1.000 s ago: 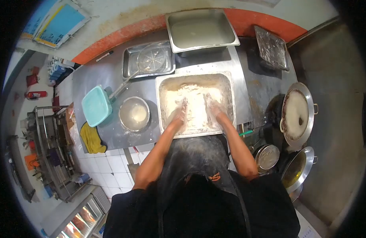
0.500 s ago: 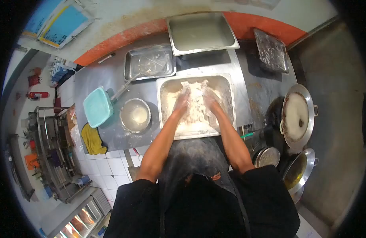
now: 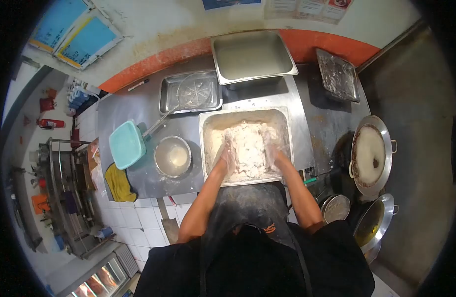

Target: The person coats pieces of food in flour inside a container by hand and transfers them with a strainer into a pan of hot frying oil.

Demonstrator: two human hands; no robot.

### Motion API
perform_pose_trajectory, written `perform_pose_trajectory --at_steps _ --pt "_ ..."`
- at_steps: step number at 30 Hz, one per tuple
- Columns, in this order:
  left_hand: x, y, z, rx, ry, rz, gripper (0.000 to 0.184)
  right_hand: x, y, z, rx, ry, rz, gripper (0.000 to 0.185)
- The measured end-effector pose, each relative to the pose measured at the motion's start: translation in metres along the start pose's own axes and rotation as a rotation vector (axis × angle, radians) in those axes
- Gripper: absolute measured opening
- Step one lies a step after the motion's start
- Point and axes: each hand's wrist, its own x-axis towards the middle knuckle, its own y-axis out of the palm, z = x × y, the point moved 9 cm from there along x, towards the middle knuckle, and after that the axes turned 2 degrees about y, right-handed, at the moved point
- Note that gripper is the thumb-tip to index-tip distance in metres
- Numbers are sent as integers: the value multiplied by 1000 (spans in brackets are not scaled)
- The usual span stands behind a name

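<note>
A rectangular metal pan (image 3: 201, 148) at the table's front edge holds white flour with lumpy, flour-coated pieces (image 3: 250, 148) heaped in its middle. Both of my hands are inside the pan and dusted white. My left hand (image 3: 229, 157) lies along the left side of the heap, its fingers stretched out toward the far side. Along the right side of the heap, my right hand (image 3: 273, 152) is spread in the same way. Each hand touches the floury mass; neither is closed round a piece. Flour partly covers the fingertips.
Left of the pan are a metal bowl (image 3: 172, 156) with pale liquid, a teal container (image 3: 127, 144) and a yellow cloth (image 3: 120, 183). Behind stand a tray (image 3: 166, 101) with a wire strainer (image 3: 194, 91) and a deep pan (image 3: 255, 54). Woks (image 3: 370, 152) (image 3: 374, 222) stand at right.
My hands were raised together with floury pieces between them half a second ago; now they are lower and farther apart at the heap's sides. The camera view has tilted up slightly.
</note>
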Motion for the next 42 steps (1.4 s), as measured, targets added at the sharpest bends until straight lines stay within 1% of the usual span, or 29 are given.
perform_pose_trajectory --at_steps 1,2,3,4,5,7,9,12,13,14,16,17,18,19,20,22,23,24,26,27,28,30,33,36,37,39,40,41,42 --pt "2 -3 -17 104 157 -1 75 -12 7 21 155 34 -80 61" --pt "8 -6 -36 204 315 0 75 22 -11 12 -79 -60 -115 60" --pt "21 -17 -41 421 367 -31 73 55 -29 3 -315 -146 -172 61" --pt "34 -29 -46 637 415 -74 71 66 -29 5 -464 -142 -175 61" --pt "65 -55 -41 965 356 -147 68 76 -29 7 -614 -139 -178 61" --pt "79 -55 -43 1107 313 -156 62 78 -11 15 -694 -171 -213 57" --pt "60 -10 -48 735 351 -21 61 80 9 16 -704 -208 -190 53" --pt "34 28 -60 964 804 82 53 74 17 15 -727 -250 -13 49" --pt "44 20 -55 811 545 0 50 62 15 19 -756 -249 63 47" --pt "33 25 -55 953 428 32 50 47 12 23 -823 -233 123 46" --pt "5 17 -62 1223 194 94 50 18 3 25 -1059 -194 184 45" --pt "11 -8 -49 1348 137 80 53 19 -7 16 -1279 -224 158 47" --pt "24 -45 -23 1469 76 63 56 22 -8 -2 -1320 -331 157 45" --pt "21 -58 -9 1405 73 42 59 27 -8 -35 -1358 -435 163 44" --pt "19 -70 4 1340 72 22 62 26 -4 -52 -1391 -545 170 43" --pt "21 -53 3 845 223 -13 68 16 8 -25 -678 -447 64 41" --pt "17 -46 9 630 117 -8 70 5 8 -22 -318 -369 15 41" --pt "17 -35 11 411 20 -1 73 2 10 -14 -422 -379 35 41" --pt "-11 11 -7 -29 -171 14 78 13 4 7 -628 -398 75 41" --pt "-51 34 -48 -101 -113 -167 81 22 -2 20 -732 -409 93 42" --pt "-40 21 -50 76 -80 -90 78 30 -6 32 -834 -419 111 42" --pt "-9 -35 -44 435 -23 64 74 34 -6 40 -1032 -426 144 43" --pt "12 -56 -68 789 317 233 51 26 18 49 -1197 -454 69 51" --pt "-32 14 -115 1167 364 327 39 65 47 28 -1151 -766 -201 62" --pt "-27 20 -117 1538 448 366 39 41 79 50 -1244 -721 -28 52" --pt "-11 30 -112 1849 734 132 31 22 97 48 -1309 -506 -3 50" --pt "-17 39 -103 2027 628 217 29 17 100 36 -1330 -390 3 49" --pt "-30 59 -111 2202 535 299 27 25 90 26 -1142 -764 -94 48" --pt "-36 65 -112 2366 430 385 26 22 77 28 -1132 -815 -5 51"
